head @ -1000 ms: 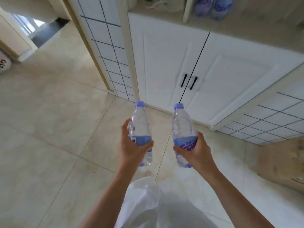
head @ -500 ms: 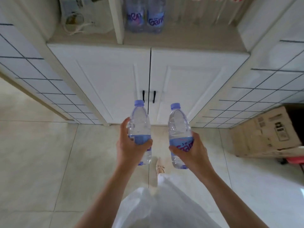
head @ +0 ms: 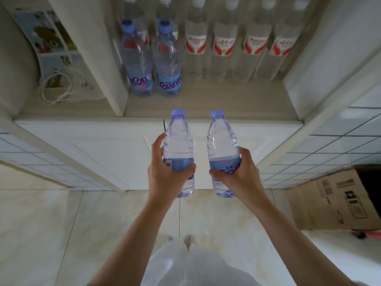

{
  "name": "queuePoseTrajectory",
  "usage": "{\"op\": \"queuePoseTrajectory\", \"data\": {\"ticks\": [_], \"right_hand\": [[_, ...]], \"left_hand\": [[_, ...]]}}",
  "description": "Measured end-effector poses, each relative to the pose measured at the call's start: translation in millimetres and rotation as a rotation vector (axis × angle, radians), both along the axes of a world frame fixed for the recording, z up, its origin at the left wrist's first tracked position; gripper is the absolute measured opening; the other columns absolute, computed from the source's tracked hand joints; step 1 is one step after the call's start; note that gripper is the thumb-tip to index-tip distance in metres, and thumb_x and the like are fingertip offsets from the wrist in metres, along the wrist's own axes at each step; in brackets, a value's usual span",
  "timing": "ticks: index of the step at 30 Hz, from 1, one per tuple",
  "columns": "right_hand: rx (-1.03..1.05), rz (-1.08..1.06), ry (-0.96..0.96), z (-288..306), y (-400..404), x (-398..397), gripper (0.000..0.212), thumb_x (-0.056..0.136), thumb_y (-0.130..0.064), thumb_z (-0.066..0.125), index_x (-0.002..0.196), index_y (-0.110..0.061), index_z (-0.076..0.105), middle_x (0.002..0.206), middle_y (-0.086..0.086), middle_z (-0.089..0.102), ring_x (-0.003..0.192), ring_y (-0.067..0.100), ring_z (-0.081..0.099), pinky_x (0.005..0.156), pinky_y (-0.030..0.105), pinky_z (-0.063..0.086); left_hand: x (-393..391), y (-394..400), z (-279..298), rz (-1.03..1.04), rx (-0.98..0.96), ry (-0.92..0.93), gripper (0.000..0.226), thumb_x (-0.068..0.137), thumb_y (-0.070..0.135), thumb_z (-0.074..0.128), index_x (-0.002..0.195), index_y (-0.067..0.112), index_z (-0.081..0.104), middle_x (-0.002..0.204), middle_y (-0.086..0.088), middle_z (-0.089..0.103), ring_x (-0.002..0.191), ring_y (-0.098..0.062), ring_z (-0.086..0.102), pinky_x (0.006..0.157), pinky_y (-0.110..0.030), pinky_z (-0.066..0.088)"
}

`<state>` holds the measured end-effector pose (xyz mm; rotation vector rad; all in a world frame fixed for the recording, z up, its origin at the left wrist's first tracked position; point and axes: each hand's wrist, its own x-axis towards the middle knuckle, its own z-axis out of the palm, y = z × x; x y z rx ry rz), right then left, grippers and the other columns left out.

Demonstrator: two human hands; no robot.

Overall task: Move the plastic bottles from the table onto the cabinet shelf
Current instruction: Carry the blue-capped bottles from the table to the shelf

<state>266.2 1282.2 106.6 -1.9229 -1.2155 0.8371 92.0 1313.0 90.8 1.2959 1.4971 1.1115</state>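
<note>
- Both my hands are full: my left hand [head: 165,174] is wrapped round the label band of one bottle [head: 179,147], thumb across the front, and my right hand [head: 237,176] grips a second bottle [head: 222,149] the same way.
- Both bottles are upright, caps up, side by side but apart, held in the air in front of the white cabinet doors [head: 99,149], just short of the shelf's front edge. Neither touches the shelf [head: 206,102] yet.
- On the shelf's left end, against the upright divider [head: 97,58], two blue-capped bottles [head: 150,65] of the same kind already stand, touching each other. I judge those as done.
- To their right, along the back of the shelf, runs a row of red-label bottles [head: 241,44]; whether they belong to this job I cannot tell.
- Bare shelf lies in front of that row, out to the front edge and the right wall, so I judge there is room for my pair beside the two blue ones.
- What is left: lift both over the front edge, set them down, let go.
- No table is in view, so I cannot say how many more wait there.
</note>
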Motion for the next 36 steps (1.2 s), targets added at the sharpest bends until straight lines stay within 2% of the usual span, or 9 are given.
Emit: {"op": "queuePoseTrajectory", "data": {"ticks": [3, 7, 12, 16, 24, 28, 32, 34, 36], "right_hand": [[0.055, -0.016, 0.016, 11, 39, 7, 0.074, 0.06, -0.024, 0.085, 0.121, -0.022, 0.044, 0.103, -0.01, 0.06, 0.094, 0.015, 0.059, 0.065, 0.013, 0.044], [0.183, -0.06, 0.025, 27, 86, 12, 0.07, 0.059, -0.02, 0.087, 0.111, -0.023, 0.039, 0.092, -0.016, 0.059, 0.081, 0.003, 0.059, 0.06, 0.005, 0.043], [0.404, -0.118, 0.077, 40, 134, 20, 0.075, 0.054, -0.016, 0.087, 0.113, -0.012, 0.04, 0.1, 0.0, 0.058, 0.088, 0.008, 0.063, 0.07, 0.024, 0.053], [0.572, -0.155, 0.091, 35, 164, 25, 0.078, 0.056, 0.001, 0.088, 0.113, -0.008, 0.036, 0.105, -0.009, 0.051, 0.094, -0.011, 0.056, 0.077, 0.007, 0.044], [0.633, -0.18, 0.113, 1, 188, 39, 0.086, 0.054, 0.006, 0.087, 0.12, 0.004, 0.033, 0.112, -0.01, 0.047, 0.1, -0.005, 0.056, 0.081, 0.01, 0.046], [0.648, -0.151, 0.131, -9, 180, 38, 0.087, 0.054, 0.005, 0.088, 0.12, -0.006, 0.031, 0.114, -0.012, 0.046, 0.099, 0.0, 0.056, 0.079, 0.014, 0.049], [0.636, -0.098, 0.14, -11, 180, 41, 0.089, 0.057, 0.0, 0.088, 0.123, -0.008, 0.03, 0.117, -0.013, 0.046, 0.102, 0.006, 0.057, 0.08, 0.019, 0.05], [0.619, -0.038, 0.116, -11, 179, 46, 0.089, 0.059, 0.003, 0.086, 0.125, -0.008, 0.028, 0.12, -0.008, 0.047, 0.106, 0.008, 0.057, 0.082, 0.018, 0.05], [0.6, 0.026, 0.082, -12, 176, 52, 0.086, 0.061, 0.004, 0.085, 0.127, -0.005, 0.029, 0.12, 0.003, 0.047, 0.107, 0.011, 0.057, 0.082, 0.017, 0.05]], "left_hand": [[9, 41, 8, -0.075, 0.072, -0.02, 0.101, 0.057, 0.006, 0.089, 0.139, 0.035, 0.037, 0.118, 0.012, 0.062, 0.099, -0.003, 0.064, 0.062, -0.008, 0.05], [22, 96, 24, -0.179, 0.211, -0.041, 0.101, 0.061, 0.007, 0.088, 0.144, 0.028, 0.035, 0.128, 0.015, 0.058, 0.114, 0.0, 0.058, 0.086, -0.021, 0.054], [43, 151, 32, -0.272, 0.354, -0.088, 0.102, 0.067, 0.018, 0.088, 0.149, 0.014, 0.027, 0.14, -0.001, 0.05, 0.129, -0.012, 0.05, 0.104, -0.03, 0.046], [61, 182, 25, -0.28, 0.43, -0.063, 0.1, 0.067, 0.018, 0.09, 0.145, 0.01, 0.029, 0.137, 0.0, 0.047, 0.128, -0.011, 0.049, 0.104, -0.028, 0.045], [74, 197, 7, -0.222, 0.455, -0.063, 0.1, 0.066, -0.002, 0.085, 0.138, 0.024, 0.021, 0.137, 0.001, 0.04, 0.128, -0.003, 0.045, 0.103, -0.022, 0.043], [69, 200, 3, -0.214, 0.439, -0.04, 0.107, 0.063, -0.001, 0.087, 0.137, 0.039, 0.022, 0.138, -0.003, 0.044, 0.128, -0.011, 0.049, 0.101, -0.026, 0.046], [65, 204, 0, -0.211, 0.375, -0.027, 0.103, 0.061, 0.006, 0.09, 0.144, 0.018, 0.029, 0.138, -0.01, 0.046, 0.129, -0.024, 0.049, 0.101, -0.046, 0.048], [63, 203, 0, -0.219, 0.383, -0.001, 0.103, 0.061, 0.008, 0.09, 0.145, 0.013, 0.031, 0.139, -0.007, 0.047, 0.13, -0.023, 0.048, 0.103, -0.045, 0.047], [62, 201, 3, -0.216, 0.383, 0.011, 0.101, 0.062, 0.009, 0.09, 0.145, 0.017, 0.033, 0.139, 0.003, 0.048, 0.131, -0.015, 0.047, 0.103, -0.034, 0.047]]}}
